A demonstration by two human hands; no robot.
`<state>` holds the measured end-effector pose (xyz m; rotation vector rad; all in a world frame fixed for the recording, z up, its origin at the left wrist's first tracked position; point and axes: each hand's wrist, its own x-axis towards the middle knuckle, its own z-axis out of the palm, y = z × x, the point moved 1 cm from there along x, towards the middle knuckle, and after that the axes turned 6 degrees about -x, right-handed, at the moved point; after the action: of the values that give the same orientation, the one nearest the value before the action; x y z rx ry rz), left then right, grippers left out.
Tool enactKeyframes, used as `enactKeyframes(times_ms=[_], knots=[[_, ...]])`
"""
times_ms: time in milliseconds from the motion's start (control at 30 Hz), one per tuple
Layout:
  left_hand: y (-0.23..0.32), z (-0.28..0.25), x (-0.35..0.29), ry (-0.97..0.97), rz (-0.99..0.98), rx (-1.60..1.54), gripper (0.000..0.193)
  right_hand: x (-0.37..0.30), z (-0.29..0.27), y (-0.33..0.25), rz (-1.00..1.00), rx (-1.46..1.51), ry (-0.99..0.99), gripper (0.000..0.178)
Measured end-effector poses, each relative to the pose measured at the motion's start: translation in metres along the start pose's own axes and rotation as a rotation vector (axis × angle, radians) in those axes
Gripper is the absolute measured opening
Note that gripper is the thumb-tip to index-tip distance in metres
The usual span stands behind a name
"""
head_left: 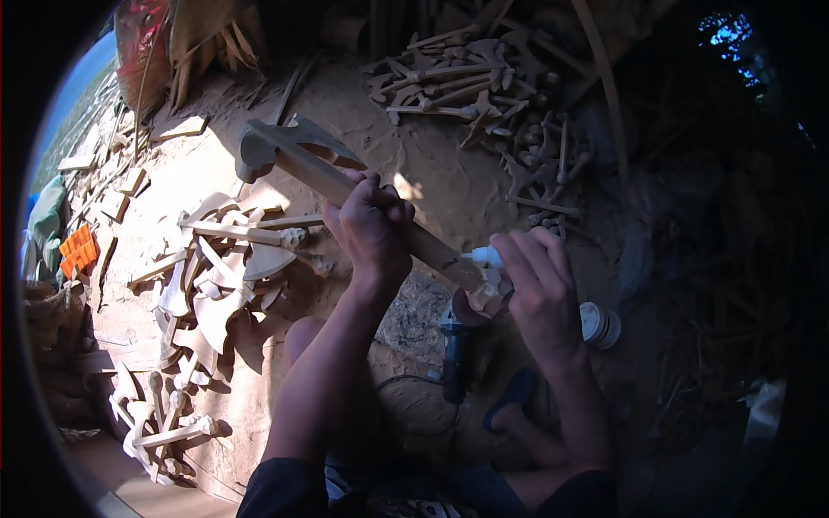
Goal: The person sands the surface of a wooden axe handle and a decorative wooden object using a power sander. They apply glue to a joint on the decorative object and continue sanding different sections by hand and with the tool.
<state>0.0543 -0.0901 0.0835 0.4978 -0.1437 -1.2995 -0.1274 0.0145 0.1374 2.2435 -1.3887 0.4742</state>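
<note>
My left hand (371, 229) is closed around the shaft of a long wooden piece (302, 168), which slants down from upper left to lower right. At its far end is a broad, curved wooden head (257, 151); the near end is rough and carved. My right hand (540, 289) pinches a small white bottle (485, 255) with a narrow tip. That tip points left, touching or very close to the shaft just above the carved end. Beneath this end lies a power tool with a dark blue-green body (454, 358), probably an angle grinder, partly hidden.
Carved wooden pieces lie in a pile (224, 285) at left, with more sticks (168, 427) nearer me. Another heap (466, 78) lies at the back. A grey stone block (413, 315) sits before me. Right of my hand is a white round container (598, 325). An orange object (79, 250) lies far left.
</note>
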Motion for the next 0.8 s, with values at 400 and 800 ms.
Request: enactKeyframes(times_ms=[400,800], knots=[[-0.004,-0.001,0.002,-0.013,-0.026,0.034,0.03,-0.009,0.004,0.004,0.069,0.076,0.021,0.047],[0.004,-0.006,0.018,-0.112,-0.185,-0.072,0.031,-0.217,0.081,-0.113,1.213,1.204,-0.034,0.034]])
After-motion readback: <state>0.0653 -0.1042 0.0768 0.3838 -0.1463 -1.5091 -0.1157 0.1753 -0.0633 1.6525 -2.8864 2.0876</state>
